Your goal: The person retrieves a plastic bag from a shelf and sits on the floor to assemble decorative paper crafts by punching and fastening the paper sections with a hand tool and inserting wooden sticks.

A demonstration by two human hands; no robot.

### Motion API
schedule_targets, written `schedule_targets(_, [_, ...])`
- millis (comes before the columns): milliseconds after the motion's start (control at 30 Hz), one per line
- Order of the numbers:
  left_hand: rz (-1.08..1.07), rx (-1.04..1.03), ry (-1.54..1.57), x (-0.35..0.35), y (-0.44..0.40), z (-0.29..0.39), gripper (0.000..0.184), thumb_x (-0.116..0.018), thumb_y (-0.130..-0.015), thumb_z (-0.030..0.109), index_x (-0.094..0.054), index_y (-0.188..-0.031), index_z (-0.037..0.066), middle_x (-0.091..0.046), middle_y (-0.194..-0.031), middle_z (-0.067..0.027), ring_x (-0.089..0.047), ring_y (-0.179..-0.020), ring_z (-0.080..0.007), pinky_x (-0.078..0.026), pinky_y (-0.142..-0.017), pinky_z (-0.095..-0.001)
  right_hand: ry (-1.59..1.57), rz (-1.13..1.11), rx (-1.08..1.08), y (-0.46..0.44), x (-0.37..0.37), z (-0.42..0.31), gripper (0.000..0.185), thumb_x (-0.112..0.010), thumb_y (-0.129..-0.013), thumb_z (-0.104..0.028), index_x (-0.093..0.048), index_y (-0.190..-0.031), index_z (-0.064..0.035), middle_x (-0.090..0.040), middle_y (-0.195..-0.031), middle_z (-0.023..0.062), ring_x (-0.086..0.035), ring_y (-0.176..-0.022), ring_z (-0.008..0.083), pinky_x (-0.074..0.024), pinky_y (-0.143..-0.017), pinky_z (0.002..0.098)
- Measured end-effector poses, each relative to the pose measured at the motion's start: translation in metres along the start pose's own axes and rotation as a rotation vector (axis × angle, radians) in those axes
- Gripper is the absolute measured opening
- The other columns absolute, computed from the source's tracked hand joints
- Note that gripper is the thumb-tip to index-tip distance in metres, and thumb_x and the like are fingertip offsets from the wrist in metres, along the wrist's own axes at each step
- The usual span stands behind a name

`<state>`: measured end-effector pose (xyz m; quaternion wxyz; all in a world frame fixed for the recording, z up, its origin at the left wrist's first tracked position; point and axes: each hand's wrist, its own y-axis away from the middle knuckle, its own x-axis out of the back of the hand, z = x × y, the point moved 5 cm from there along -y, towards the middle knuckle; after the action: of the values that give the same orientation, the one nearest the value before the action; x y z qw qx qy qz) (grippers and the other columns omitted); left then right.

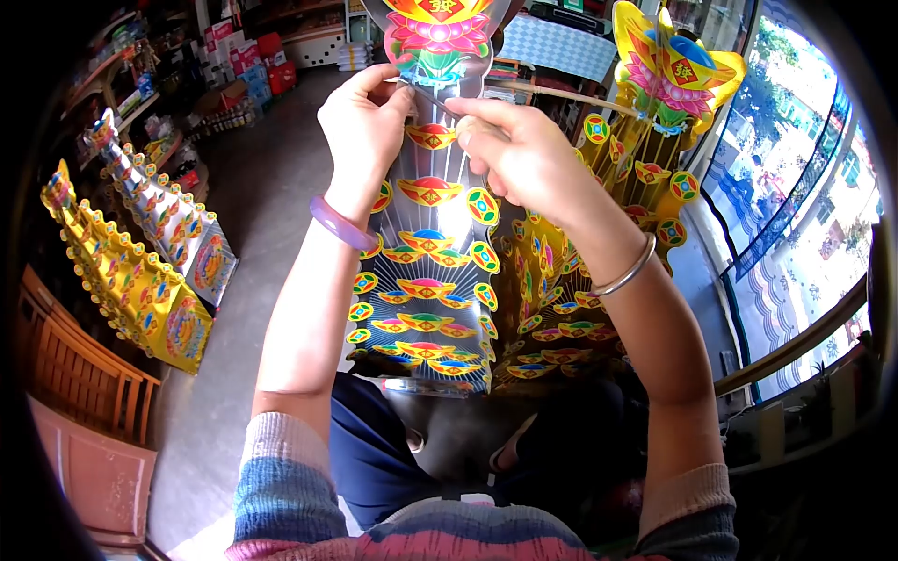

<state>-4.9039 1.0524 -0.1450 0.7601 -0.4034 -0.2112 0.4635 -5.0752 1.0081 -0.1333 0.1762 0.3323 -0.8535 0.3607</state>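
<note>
A tall silver foil paper tower, printed with colourful ingots and coins, stands upright in front of me. Its top carries a pink lotus and a red ingot. Just below the lotus, a thin dark strand crosses the tower's front; its exact kind is unclear. My left hand pinches the strand's left end at the tower's edge, fingertips partly hidden. From the right, my right hand is closed on the other end, thumb against curled fingers. Close beside it stands a matching gold foil tower.
More gold and silver foil towers stand on the floor at left, near a wooden chair. Shelves with goods line the back left. A table with a blue checked cloth is behind; a bright curtained window is at right.
</note>
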Motion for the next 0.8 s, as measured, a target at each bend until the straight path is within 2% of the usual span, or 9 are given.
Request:
schedule_targets(33, [-0.004,0.011,-0.001,0.0,0.001,0.0,0.018,-0.066,-0.074,0.002,-0.067,-0.092,0.0,-0.065,-0.066,-0.0055,-0.06,-0.058,-0.0081,-0.049,-0.056,-0.0231,-0.156,-0.069,-0.153,-0.001,-0.001,0.005,0.037,-0.058,-0.084,-0.017,-0.057,-0.12,-0.0082,-0.059,-0.069,0.0114,-0.055,-0.052,0.0161,-0.0471,-0.053,0.0291])
schedule_targets(233, [0.0,0.036,0.017,0.0,0.0,0.002,0.018,-0.066,-0.074,0.002,-0.067,-0.092,0.0,-0.065,-0.066,-0.0052,-0.06,-0.058,-0.0081,-0.05,-0.057,-0.0231,0.788,0.194,0.482,0.009,-0.005,-0.022,0.035,-0.056,-0.082,-0.013,-0.058,-0.116,-0.0055,-0.06,-0.071,0.0129,-0.06,-0.057,0.0268,-0.0497,-0.054,0.0365])
schedule_targets(333, [-0.009,0.019,0.0,0.001,0.001,0.005,0.018,-0.066,-0.074,0.002,-0.067,-0.092,-0.001,-0.065,-0.066,-0.0053,-0.061,-0.058,-0.0082,-0.05,-0.057,-0.0232,0.911,0.182,0.436,0.011,-0.011,-0.029,0.032,-0.055,-0.078,-0.012,-0.061,-0.109,-0.0063,-0.063,-0.073,0.0173,-0.064,-0.064,0.0308,-0.0515,-0.057,0.0385])
schedule_targets(367, [-0.01,0.031,0.017,0.001,0.001,0.005,0.018,-0.066,-0.074,0.002,-0.067,-0.092,-0.001,-0.065,-0.066,-0.0055,-0.061,-0.058,-0.0083,-0.05,-0.057,-0.0232,0.844,0.191,0.458,0.009,-0.009,-0.027,0.032,-0.054,-0.081,-0.013,-0.06,-0.112,-0.0057,-0.062,-0.07,0.0137,-0.063,-0.06,0.0243,-0.0511,-0.054,0.0349])
schedule_targets(500, [-0.015,0.042,0.03,0.002,0.001,0.007,0.019,-0.067,-0.074,0.003,-0.066,-0.091,-0.003,-0.066,-0.067,-0.0066,-0.061,-0.058,-0.0092,-0.05,-0.057,-0.0232,-0.432,-0.172,-0.263,-0.007,-0.006,0.001,0.039,-0.05,-0.092,-0.021,-0.047,-0.127,-0.0028,-0.053,-0.075,0.0032,-0.043,-0.051,0.005,-0.0337,-0.041,0.0174])
schedule_targets(600, [-0.028,0.047,-0.012,0.001,-0.001,0.001,0.022,-0.068,-0.072,0.005,-0.066,-0.092,-0.004,-0.066,-0.068,-0.0076,-0.063,-0.06,-0.0107,-0.05,-0.059,-0.0239,-0.869,-0.261,-0.409,-0.006,-0.008,0.008,0.043,-0.052,-0.091,-0.02,-0.044,-0.13,-0.0033,-0.054,-0.078,0.0055,-0.044,-0.052,0.006,-0.0332,-0.04,0.0192])
schedule_targets(733, [-0.095,0.108,0.001,0.0,-0.005,-0.008,0.027,-0.068,-0.071,0.008,-0.066,-0.095,-0.004,-0.067,-0.071,-0.0087,-0.064,-0.063,-0.0131,-0.051,-0.063,-0.0256,0.046,-0.08,-0.006,-0.006,-0.008,0.001,0.038,-0.049,-0.092,-0.017,-0.048,-0.126,-0.0028,-0.059,-0.076,0.006,-0.053,-0.056,0.0102,-0.0431,-0.048,0.0237])
schedule_targets(767, [-0.103,0.109,-0.016,0.0,-0.006,-0.008,0.028,-0.068,-0.071,0.009,-0.066,-0.096,-0.004,-0.067,-0.072,-0.009,-0.064,-0.064,-0.0137,-0.051,-0.064,-0.026,0.274,0.03,0.235,0.0,-0.01,-0.011,0.037,-0.049,-0.09,-0.015,-0.049,-0.124,-0.0012,-0.065,-0.085,0.0122,-0.064,-0.069,0.0202,-0.05,-0.063,0.03])
schedule_targets(800, [-0.11,0.11,-0.033,0.0,-0.007,-0.008,0.029,-0.069,-0.071,0.01,-0.066,-0.096,-0.004,-0.067,-0.073,-0.0093,-0.065,-0.066,-0.0143,-0.051,-0.065,-0.0264,0.376,0.003,0.171,0.003,-0.011,-0.013,0.038,-0.051,-0.087,-0.012,-0.048,-0.123,0.0002,-0.065,-0.095,0.0178,-0.065,-0.084,0.0291,-0.0498,-0.075,0.0345])
